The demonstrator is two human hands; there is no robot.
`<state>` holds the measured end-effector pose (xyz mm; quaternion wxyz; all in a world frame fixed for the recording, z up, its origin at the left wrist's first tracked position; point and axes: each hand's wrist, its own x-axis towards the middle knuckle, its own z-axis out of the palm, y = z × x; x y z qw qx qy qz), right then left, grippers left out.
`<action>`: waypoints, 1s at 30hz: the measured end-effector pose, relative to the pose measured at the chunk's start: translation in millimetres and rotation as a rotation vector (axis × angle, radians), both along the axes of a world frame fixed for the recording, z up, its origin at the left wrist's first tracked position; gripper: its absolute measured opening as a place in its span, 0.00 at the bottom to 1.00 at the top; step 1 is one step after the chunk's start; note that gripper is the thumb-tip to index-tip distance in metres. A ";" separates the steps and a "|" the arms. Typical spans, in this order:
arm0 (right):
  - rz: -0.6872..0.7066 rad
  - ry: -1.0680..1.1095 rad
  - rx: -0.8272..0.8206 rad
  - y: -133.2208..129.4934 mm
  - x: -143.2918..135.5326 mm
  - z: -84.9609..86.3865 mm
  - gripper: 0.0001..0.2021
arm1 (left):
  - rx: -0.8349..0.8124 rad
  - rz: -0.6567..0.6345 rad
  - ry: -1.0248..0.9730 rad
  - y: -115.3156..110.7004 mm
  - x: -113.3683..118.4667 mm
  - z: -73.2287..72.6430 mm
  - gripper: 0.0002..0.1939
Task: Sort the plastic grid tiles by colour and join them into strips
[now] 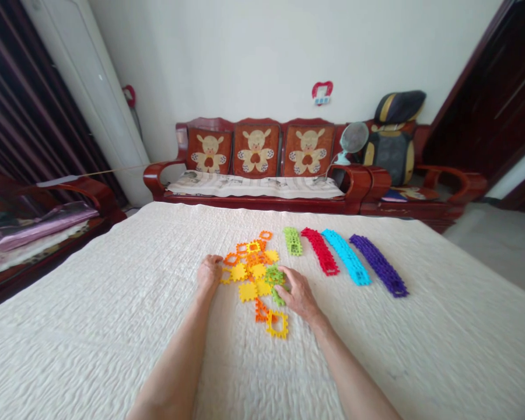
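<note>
A loose heap of toothed, interlocking plastic squares lies on the covered table, among them solid yellow squares, orange frames and a yellow frame nearest me. At the heap's left edge rests my left hand, fingers curled inward beside a small yellow frame; what they hold, if anything, is hidden. My right hand is on the heap's right side, thumb and fingers closed on green toothed squares. Part of the green plastic is covered by the thumb.
Right of the heap lie rows of toothed squares: green, red, light blue and purple. A white quilted cover drapes the table. Behind stand a wooden sofa and a small fan.
</note>
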<state>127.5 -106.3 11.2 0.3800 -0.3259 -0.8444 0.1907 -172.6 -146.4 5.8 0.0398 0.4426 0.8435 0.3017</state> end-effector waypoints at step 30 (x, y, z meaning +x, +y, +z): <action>-0.315 0.353 -0.014 17.3 29.1 15.5 0.26 | -0.088 0.053 -0.020 2.0 -0.9 4.4 0.21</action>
